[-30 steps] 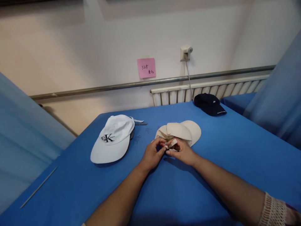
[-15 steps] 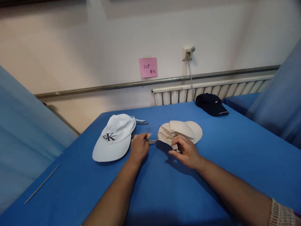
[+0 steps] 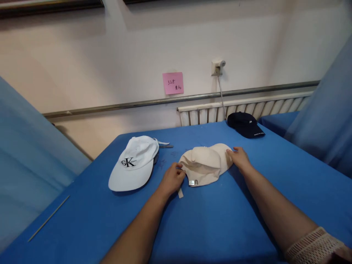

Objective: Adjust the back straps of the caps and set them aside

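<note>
Reaches across a blue-covered table (image 3: 217,227) with both bare hands, to a beige cap (image 3: 205,161) lying mid-table, between a white cap (image 3: 134,157) on the left and a dark cap (image 3: 244,125) on the far right. Touches the left end of the beige cap with the left hand (image 3: 173,178), with fingers bent; cannot tell between a grip and a light touch, for the fingertips partly hidden against the fabric. Shows a loose strap (image 3: 180,193) coming out from under that hand, slanting toward the near side, and a silvery clasp (image 3: 191,182) at the near left edge of the beige cap. Meets the brim at its right edge with the right hand (image 3: 239,158), with thumb laid on top and index finger held apart; cannot tell about any closing of the fingers underneath. Points the beige brim to the far right, and slumps into folds at the crown. Carries black lettering on the front of the white cap, with brim aimed near left. Includes a thin stick (image 3: 48,219) on the near left of the cloth, and beyond the table a pink note (image 3: 173,83) on the wall above a radiator (image 3: 214,113).
</note>
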Demonstrator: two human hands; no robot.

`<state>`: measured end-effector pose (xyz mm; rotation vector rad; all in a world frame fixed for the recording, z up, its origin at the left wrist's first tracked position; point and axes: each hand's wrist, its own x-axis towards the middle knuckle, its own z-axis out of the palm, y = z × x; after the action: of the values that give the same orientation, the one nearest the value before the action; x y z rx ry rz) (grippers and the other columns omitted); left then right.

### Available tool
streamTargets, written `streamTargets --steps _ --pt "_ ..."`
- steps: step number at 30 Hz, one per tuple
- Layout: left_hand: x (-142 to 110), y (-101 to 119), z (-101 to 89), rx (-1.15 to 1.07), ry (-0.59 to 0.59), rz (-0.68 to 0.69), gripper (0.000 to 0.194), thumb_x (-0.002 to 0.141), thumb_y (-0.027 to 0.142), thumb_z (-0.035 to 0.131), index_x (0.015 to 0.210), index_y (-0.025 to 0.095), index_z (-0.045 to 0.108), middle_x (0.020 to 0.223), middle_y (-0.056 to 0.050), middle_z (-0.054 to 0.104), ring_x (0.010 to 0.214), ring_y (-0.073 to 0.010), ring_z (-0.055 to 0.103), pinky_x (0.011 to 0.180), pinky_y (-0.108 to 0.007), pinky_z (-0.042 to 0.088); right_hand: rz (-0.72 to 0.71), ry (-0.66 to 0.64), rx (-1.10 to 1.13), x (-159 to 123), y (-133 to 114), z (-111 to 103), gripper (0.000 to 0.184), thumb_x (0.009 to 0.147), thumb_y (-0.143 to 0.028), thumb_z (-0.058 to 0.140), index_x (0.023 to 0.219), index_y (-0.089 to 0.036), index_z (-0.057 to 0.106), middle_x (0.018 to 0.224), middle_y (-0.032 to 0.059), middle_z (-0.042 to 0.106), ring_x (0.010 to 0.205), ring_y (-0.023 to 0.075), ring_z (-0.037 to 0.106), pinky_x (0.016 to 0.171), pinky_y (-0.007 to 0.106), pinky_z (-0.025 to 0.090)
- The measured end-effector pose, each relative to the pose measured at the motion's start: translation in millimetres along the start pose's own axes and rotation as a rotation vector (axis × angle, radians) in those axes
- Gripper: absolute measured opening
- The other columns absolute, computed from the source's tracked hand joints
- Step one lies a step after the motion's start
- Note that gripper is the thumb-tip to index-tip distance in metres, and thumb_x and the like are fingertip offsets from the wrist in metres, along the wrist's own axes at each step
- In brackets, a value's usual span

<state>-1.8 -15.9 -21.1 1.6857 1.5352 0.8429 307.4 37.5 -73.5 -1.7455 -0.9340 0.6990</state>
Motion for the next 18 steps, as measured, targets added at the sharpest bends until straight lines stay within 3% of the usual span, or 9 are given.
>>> streamTargets --steps 3,6,9,12,15,17,18 --pt "0 -3 11.2 -0.199 0.02 -0.032 0.036 0.071 0.022 0.066 0.105 0.017 0.055 0.057 0.006 0.057 0.052 -0.0135 0.054 0.055 -0.024 0.038 0.014 -0.125 0.086 -14 -3 4 0.033 0.077 -0.04 0.062 0.096 -0.013 0.065 0.089 0.0145 0.072 0.084 0.0277 0.068 0.072 0.037 0.055" --pt "5 -3 7.9 -0.563 0.116 -0.132 0.038 0.071 0.017 0.069 0.105 0.016 0.052 0.066 0.003 0.061 0.055 -0.0115 0.057 0.055 -0.022 0.042 0.109 -0.327 0.307 -26 -8 7 0.027 0.081 -0.038 0.059 0.086 -0.013 0.067 0.083 0.014 0.073 0.07 0.0241 0.069 0.06 0.034 0.056" --pt "14 0 -11.0 -0.978 0.247 -0.246 0.027 0.075 0.009 0.064 0.099 0.015 0.055 0.076 -0.001 0.065 0.062 -0.0115 0.062 0.059 -0.022 0.049 0.241 -0.489 0.553 -31 -12 9 0.021 0.083 -0.03 0.055 0.09 -0.013 0.065 0.084 0.014 0.073 0.069 0.0231 0.069 0.062 0.035 0.058" --pt "22 0 -30.2 -1.273 0.33 -0.334 0.014 0.08 0.004 0.055 0.089 0.014 0.057 0.079 -0.004 0.067 0.068 -0.0125 0.065 0.064 -0.023 0.054 0.235 -0.513 0.673 -34 -15 12 0.021 0.083 -0.023 0.05 0.095 -0.014 0.064 0.091 0.0143 0.072 0.081 0.025 0.071 0.07 0.038 0.06" --pt "24 -3 -32.8 -1.352 0.348 -0.381 0.012 0.085 0.007 0.049 0.081 0.014 0.058 0.076 -0.005 0.067 0.072 -0.0137 0.067 0.068 -0.025 0.055 0.243 -0.488 0.772 -42 -18 16 0.022 0.082 -0.021 0.051 0.098 -0.016 0.064 0.098 0.0128 0.072 0.091 0.0254 0.07 0.076 0.039 0.06" --pt "19 -2 -22.3 -1.317 0.281 -0.4 0.008 0.085 0.011 0.053 0.081 0.013 0.059 0.079 -0.007 0.068 0.076 -0.0156 0.068 0.07 -0.027 0.055 0.255 -0.506 0.852 -51 -20 21 0.023 0.081 -0.019 0.054 0.102 -0.018 0.063 0.103 0.0103 0.072 0.097 0.0238 0.069 0.08 0.037 0.06" --pt "14 0 -13.8 -1.276 0.194 -0.398 0.005 0.085 0.014 0.057 0.084 0.013 0.061 0.084 -0.008 0.069 0.08 -0.0166 0.068 0.071 -0.028 0.055 0.252 -0.531 0.896 -57 -21 24 0.024 0.08 -0.018 0.057 0.103 -0.019 0.063 0.106 0.0087 0.071 0.101 0.0226 0.068 0.083 0.035 0.059"
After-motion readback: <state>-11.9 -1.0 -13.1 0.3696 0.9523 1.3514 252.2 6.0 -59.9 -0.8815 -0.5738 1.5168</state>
